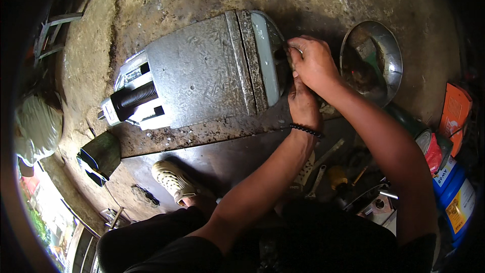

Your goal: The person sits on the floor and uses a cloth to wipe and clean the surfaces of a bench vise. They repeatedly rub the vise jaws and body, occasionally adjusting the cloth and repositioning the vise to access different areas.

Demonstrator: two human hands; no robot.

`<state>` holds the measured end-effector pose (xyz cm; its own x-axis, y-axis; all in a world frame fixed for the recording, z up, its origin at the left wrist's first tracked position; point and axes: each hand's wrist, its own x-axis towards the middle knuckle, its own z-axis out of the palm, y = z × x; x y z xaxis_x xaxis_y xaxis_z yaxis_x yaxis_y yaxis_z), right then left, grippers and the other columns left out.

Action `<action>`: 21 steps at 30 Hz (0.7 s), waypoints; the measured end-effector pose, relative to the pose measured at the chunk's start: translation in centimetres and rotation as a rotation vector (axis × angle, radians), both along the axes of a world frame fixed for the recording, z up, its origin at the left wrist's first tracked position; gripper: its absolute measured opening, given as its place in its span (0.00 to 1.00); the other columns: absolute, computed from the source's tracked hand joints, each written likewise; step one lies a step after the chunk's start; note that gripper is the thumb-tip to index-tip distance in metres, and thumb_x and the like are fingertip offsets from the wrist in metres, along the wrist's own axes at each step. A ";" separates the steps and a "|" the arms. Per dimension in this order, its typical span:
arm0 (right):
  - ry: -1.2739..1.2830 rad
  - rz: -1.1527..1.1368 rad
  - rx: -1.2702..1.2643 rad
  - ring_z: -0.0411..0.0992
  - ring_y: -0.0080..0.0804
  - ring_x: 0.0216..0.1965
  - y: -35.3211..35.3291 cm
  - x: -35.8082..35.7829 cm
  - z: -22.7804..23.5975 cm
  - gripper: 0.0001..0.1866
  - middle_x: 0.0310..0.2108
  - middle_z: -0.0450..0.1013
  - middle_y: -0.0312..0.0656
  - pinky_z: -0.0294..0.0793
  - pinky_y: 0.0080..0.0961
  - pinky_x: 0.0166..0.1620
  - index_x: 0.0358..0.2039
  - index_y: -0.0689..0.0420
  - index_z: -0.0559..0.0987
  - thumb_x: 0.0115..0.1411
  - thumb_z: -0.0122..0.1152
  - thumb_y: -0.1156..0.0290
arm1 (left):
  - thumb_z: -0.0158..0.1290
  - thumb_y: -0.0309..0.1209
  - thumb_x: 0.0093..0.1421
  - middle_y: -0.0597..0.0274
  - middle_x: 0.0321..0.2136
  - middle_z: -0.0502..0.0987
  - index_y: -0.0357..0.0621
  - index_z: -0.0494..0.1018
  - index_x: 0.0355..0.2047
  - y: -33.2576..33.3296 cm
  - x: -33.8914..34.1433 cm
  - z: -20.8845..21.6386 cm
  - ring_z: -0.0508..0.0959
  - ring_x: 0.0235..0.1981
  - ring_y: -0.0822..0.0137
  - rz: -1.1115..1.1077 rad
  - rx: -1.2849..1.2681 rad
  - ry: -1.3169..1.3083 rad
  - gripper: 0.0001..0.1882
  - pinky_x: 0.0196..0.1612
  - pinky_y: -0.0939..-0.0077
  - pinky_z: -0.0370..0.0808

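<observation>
A large steel vise (194,73) lies in front of me, its threaded screw (139,96) at the left end and a pale blue-grey painted face (263,58) at the right. Both my hands are together beside that painted end. My right hand (314,63) is closed, thumb and fingers pinched near the dark recess there. Just below it, almost touching, my left hand (304,102) has its fingers drawn together and wears a beaded bracelet at the wrist. Whatever lies between the fingers is too small or too hidden to name.
A round metal basin (397,65) stands right of my hands. Under my feet is a flat metal sheet (202,154); a wrench (317,179) and other tools lie on it. A cut dark container (103,152) sits left. Blue jug (457,199) and orange panel (454,114) stand far right.
</observation>
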<state>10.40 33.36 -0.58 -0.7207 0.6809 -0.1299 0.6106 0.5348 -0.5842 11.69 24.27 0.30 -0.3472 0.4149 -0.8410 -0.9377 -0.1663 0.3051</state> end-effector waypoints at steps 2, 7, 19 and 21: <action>0.008 0.004 -0.010 0.77 0.50 0.42 -0.1 0.3 -0.3 0.10 0.38 0.78 0.53 0.75 0.35 0.46 0.38 0.61 0.81 0.56 0.58 0.74 | 0.41 0.50 0.71 0.64 0.37 0.75 0.37 0.71 0.50 -0.3 -0.2 0.2 0.72 0.35 0.74 -0.118 -0.072 -0.001 0.26 0.38 0.78 0.69; 0.100 -0.257 -0.461 0.73 0.30 0.46 1.3 3.0 2.1 0.22 0.45 0.74 0.44 0.73 0.26 0.47 0.54 0.56 0.74 0.57 0.60 0.77 | 0.45 0.46 0.70 0.65 0.38 0.75 0.37 0.71 0.49 -1.2 0.9 0.4 0.72 0.38 0.76 -0.092 0.142 0.113 0.23 0.42 0.79 0.70; 0.049 0.037 -0.055 0.74 0.25 0.37 2.6 6.8 5.4 0.08 0.34 0.75 0.41 0.72 0.23 0.41 0.38 0.64 0.78 0.57 0.58 0.82 | 0.48 0.38 0.70 0.65 0.40 0.76 0.36 0.71 0.50 -2.1 2.3 1.3 0.72 0.39 0.79 -0.173 0.194 0.196 0.18 0.43 0.82 0.70; 0.091 0.054 -0.036 0.76 0.37 0.35 2.2 6.7 5.8 0.08 0.34 0.75 0.45 0.74 0.28 0.39 0.36 0.64 0.79 0.55 0.58 0.82 | 0.48 0.37 0.70 0.64 0.42 0.76 0.35 0.70 0.52 -1.7 2.3 1.4 0.72 0.42 0.78 -0.148 0.218 0.240 0.18 0.45 0.82 0.70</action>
<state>17.13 35.51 5.23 -0.7661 0.6369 -0.0864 0.5252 0.5428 -0.6554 13.97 22.60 1.74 -0.4469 0.6362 -0.6289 -0.8623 -0.1190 0.4923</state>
